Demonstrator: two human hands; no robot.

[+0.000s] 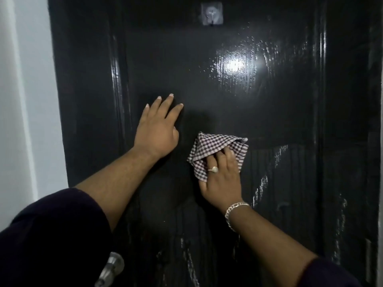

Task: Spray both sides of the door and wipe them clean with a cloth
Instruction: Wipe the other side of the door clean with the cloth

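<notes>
The glossy black wooden door fills almost the whole view, standing just in front of the person. It is wet: droplets shine on its upper right part and pale streaks of liquid run down the lower panel. The checked purple-and-white cloth is pressed on the door near its middle.

I think the main risk is that the streaks at the right and the bottom dry before the cloth reaches them and leave marks. The crumpled cloth covers little surface, so some zones could be missed. The wet gloss may also let the bracing hand slide.

The right hand, with a ring and a bracelet, grips the cloth, its fingers curled into the folds. The left hand lies flat on the door, fingers straight and slightly spread. A metal door handle shows at the bottom left, and a small clear adhesive hook at the top.
</notes>
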